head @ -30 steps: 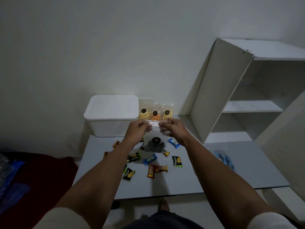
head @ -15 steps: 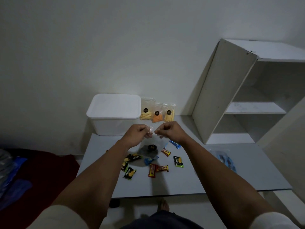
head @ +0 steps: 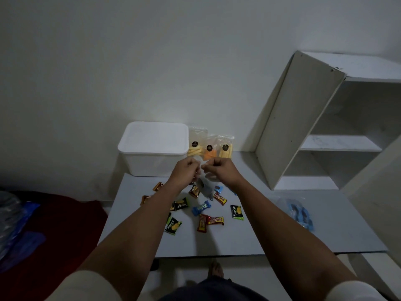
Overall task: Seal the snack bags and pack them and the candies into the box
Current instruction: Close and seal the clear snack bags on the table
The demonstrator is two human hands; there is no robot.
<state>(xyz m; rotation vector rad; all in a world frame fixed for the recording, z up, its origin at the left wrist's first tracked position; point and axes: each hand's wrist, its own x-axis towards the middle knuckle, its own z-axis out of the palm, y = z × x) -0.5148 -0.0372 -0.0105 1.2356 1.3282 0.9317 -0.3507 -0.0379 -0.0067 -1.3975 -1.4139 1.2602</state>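
Observation:
A clear snack bag with dark contents hangs above the grey table. My left hand and my right hand pinch its top edge close together, fingers curled. Three more snack bags with yellow and orange snacks lean against the wall behind my hands. A white lidded box stands at the table's back left, its lid on. Several wrapped candies lie scattered on the table below my hands.
A white shelf unit stands at the right, on the table's back edge. A blue-printed plastic packet lies at the table's right. Red and blue cloth covers the floor to the left. A foot shows below the table's front edge.
My hands have come closer together along the bag's top edge. The bag now hangs narrower and folded between them, and the view has shifted slightly.

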